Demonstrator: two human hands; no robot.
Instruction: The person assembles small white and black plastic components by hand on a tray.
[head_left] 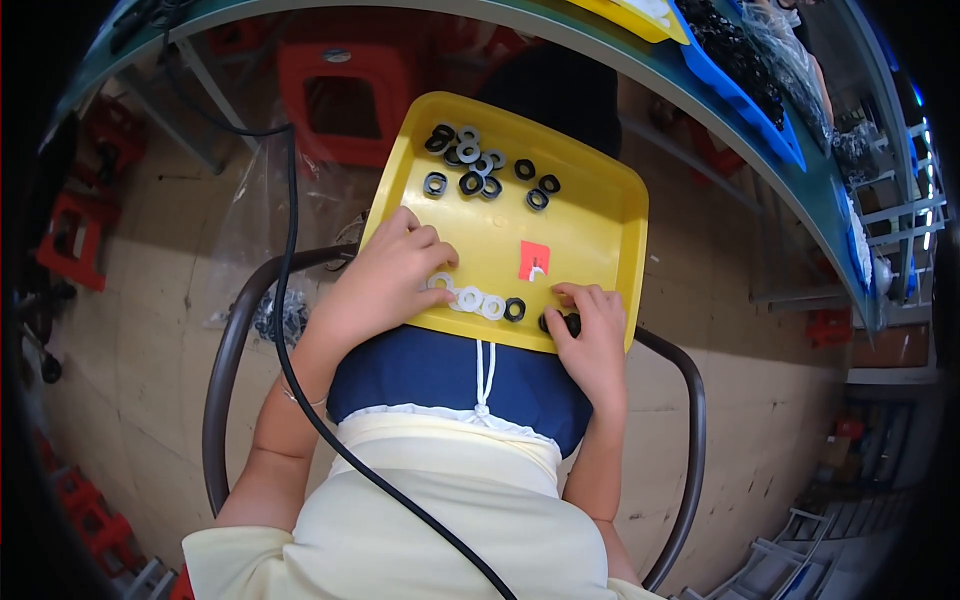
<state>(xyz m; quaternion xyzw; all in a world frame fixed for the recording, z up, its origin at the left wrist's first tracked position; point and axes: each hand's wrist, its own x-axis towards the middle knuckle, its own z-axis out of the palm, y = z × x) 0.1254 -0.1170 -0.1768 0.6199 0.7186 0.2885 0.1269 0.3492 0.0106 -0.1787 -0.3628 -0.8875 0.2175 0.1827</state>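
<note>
On the lap, the left hand [385, 275] pinches a white ring [440, 282] at the yellow tray's [590, 230] near edge; the right hand [590, 335] curls over a black ring [570, 323]. Between them lies a row of rings [482, 303]. Farther up sit loose black rings [480, 165] and a red tag [534, 260].

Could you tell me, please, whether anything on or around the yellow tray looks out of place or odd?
Nothing looks spilled or damaged. The yellow plastic tray rests on the person's lap rather than on a table. One small orange-red square piece lies alone among black rubber rings and white rings. The left hand and right hand rest at the near edge.
</note>
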